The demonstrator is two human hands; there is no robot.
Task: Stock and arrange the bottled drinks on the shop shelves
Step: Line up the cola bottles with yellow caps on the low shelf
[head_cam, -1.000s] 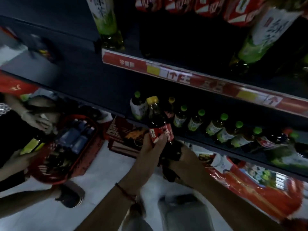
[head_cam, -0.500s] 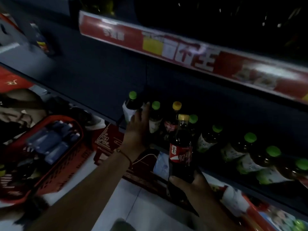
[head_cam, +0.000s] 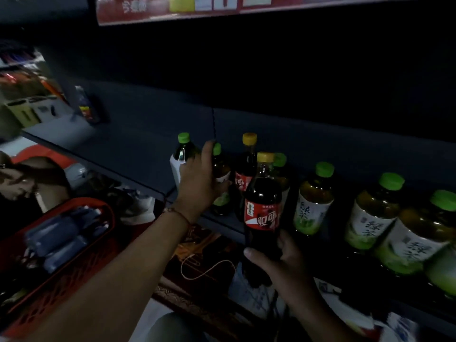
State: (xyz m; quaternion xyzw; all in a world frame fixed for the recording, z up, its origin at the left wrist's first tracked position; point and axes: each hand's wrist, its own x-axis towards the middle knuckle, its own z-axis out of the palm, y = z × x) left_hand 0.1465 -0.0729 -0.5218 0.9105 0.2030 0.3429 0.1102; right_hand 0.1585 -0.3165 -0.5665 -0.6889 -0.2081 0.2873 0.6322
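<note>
Counting what's on the dark shelf (head_cam: 138,134): six green-capped tea bottles and one yellow-capped cola bottle (head_cam: 246,174) standing in the row. A second dark cola bottle with red label and yellow cap (head_cam: 262,206) is upright, cap up, gripped low by the right hand (head_cam: 283,262), just in front of the shelf edge. The left hand (head_cam: 199,181) wraps around a green-capped bottle (head_cam: 219,178). Shelf left of the row is bare. One red plastic basket (head_cam: 81,262) sits lower left.
</note>
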